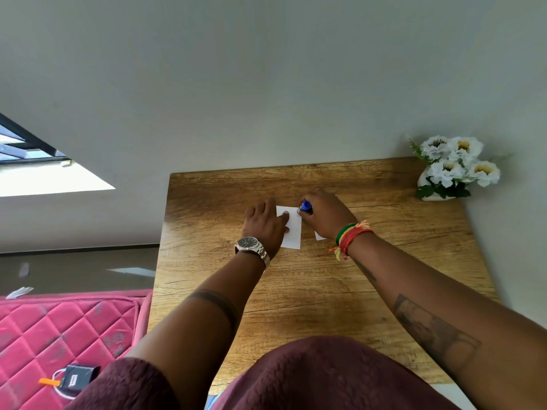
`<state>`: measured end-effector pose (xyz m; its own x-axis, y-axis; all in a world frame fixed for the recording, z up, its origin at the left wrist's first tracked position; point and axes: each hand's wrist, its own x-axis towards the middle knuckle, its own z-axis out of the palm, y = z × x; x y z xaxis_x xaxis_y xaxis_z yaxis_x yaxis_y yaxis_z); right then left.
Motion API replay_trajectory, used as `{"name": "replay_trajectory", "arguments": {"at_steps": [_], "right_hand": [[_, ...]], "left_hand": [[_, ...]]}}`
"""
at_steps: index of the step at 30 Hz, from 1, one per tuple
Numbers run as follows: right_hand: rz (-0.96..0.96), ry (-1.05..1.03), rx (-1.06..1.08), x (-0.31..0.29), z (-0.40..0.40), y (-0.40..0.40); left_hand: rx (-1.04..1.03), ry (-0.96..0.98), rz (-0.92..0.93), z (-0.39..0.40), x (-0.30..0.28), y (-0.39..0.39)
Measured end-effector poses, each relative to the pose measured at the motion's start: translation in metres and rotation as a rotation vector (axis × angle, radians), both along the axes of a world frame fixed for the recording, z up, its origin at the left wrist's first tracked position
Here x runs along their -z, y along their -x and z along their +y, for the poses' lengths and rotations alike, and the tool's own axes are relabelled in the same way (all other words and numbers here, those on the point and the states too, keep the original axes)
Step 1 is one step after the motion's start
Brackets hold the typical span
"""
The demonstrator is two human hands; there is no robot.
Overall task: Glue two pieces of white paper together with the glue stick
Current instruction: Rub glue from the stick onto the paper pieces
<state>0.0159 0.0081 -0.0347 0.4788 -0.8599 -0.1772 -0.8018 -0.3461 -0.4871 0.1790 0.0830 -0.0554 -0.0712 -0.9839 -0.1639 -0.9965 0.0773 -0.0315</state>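
Your left hand [266, 223] lies flat, fingers spread, pinning the paper [291, 227] to the table [325, 291]. Your right hand [325, 214] grips the glue stick [305, 207], its tip at the paper's right edge. A second paper [319, 236] shows beneath that wrist.

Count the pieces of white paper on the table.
2. One paper lies flat under the left hand's fingers; a second paper shows only a corner beneath the right hand.
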Motion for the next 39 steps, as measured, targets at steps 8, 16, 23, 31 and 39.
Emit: {"name": "replay_trajectory", "arguments": {"at_steps": [8, 16, 23, 31, 39], "right_hand": [[0.042, -0.026, -0.078, 0.001, 0.016, -0.002], [0.12, -0.061, -0.141, -0.003, 0.036, -0.002], [0.104, -0.151, -0.104, -0.003, 0.047, 0.0], [-0.221, -0.308, 0.22, -0.015, 0.022, 0.021], [-0.311, -0.323, 0.292, -0.004, 0.022, 0.031]], "left_hand": [[-0.029, -0.01, 0.011, 0.003, 0.003, 0.0], [-0.054, -0.002, 0.038, 0.002, 0.003, -0.001], [-0.057, 0.004, 0.048, 0.003, 0.005, -0.002], [-0.061, 0.017, 0.113, 0.005, 0.002, 0.004], [0.076, 0.098, 0.207, 0.015, -0.001, 0.004]]}}
